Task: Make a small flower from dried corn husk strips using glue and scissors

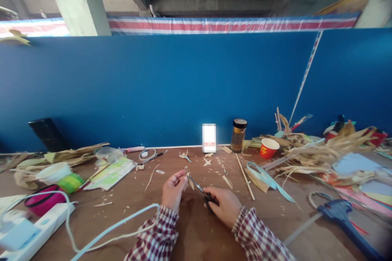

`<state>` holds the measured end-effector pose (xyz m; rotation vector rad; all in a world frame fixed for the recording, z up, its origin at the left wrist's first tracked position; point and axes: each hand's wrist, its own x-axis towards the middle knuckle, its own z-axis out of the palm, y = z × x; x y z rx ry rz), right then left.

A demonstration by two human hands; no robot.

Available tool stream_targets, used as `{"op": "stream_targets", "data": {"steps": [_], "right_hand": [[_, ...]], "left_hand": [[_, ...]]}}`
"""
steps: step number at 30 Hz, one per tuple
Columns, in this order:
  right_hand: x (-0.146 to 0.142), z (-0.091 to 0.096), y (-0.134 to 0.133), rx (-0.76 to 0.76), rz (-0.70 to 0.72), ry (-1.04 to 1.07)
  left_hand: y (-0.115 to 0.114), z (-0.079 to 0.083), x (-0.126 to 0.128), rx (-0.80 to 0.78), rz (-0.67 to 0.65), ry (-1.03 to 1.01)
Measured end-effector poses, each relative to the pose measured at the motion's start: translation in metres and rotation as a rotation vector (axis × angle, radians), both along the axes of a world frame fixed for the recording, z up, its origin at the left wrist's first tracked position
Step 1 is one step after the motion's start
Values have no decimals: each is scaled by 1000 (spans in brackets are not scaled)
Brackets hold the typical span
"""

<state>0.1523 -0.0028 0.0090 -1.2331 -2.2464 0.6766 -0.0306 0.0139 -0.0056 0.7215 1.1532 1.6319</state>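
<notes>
Near the middle of the brown table, my left hand (pixel 173 191) pinches a small pale piece of dried husk (pixel 191 183) between thumb and fingertips. My right hand (pixel 225 204) is closed around the dark handles of a pair of scissors (pixel 199 189). The metal blades point up and left, with their tips at the husk piece close to my left fingertips. Whether the blades touch the husk, I cannot tell. Beyond my hands lie a small star-shaped husk piece (pixel 207 162) and a little husk shape with a blue strip (pixel 185 156).
A blue glue gun (pixel 337 212) lies at right, below heaped dried husks (pixel 330 157). A red paper cup (pixel 269 148) and a lidded jar (pixel 238 136) stand behind. At left are a white power strip (pixel 49 228), a looping cable (pixel 122 221) and a pink pouch (pixel 45 201).
</notes>
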Motion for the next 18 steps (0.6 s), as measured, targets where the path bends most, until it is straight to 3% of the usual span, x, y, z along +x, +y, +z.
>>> {"op": "stream_targets", "data": {"steps": [18], "right_hand": [[-3,1,-2,-36,-4,1]], "left_hand": [[-2,3,4,-7,8,-122]]}}
